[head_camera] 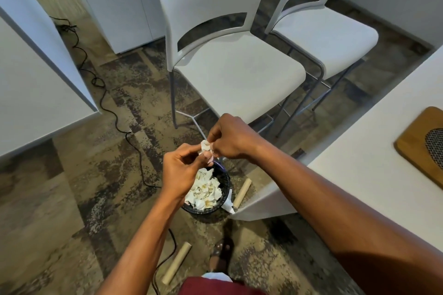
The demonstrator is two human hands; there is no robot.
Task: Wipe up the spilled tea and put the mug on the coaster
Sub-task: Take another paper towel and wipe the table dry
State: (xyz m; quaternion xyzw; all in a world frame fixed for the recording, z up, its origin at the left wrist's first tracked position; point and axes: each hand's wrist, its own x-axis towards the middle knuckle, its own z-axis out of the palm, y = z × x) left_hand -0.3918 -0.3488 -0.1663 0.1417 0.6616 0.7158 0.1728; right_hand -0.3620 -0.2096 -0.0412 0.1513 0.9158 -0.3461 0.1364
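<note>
Head view: left hand (182, 171) and right hand (231, 139) meet, both pinching 1 crumpled tissue wad (205, 146) directly above the floor bin (225, 184) of used tissues, evidently positioned for disposal. Wooden coaster (412, 146) waits on the tabletop (359, 175) at right. Mug not in view.

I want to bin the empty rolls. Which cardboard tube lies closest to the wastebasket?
The brown cardboard tube just right of the black mesh wastebasket, by the white table corner. The other tube lies farther off, near the person's foot.
</note>
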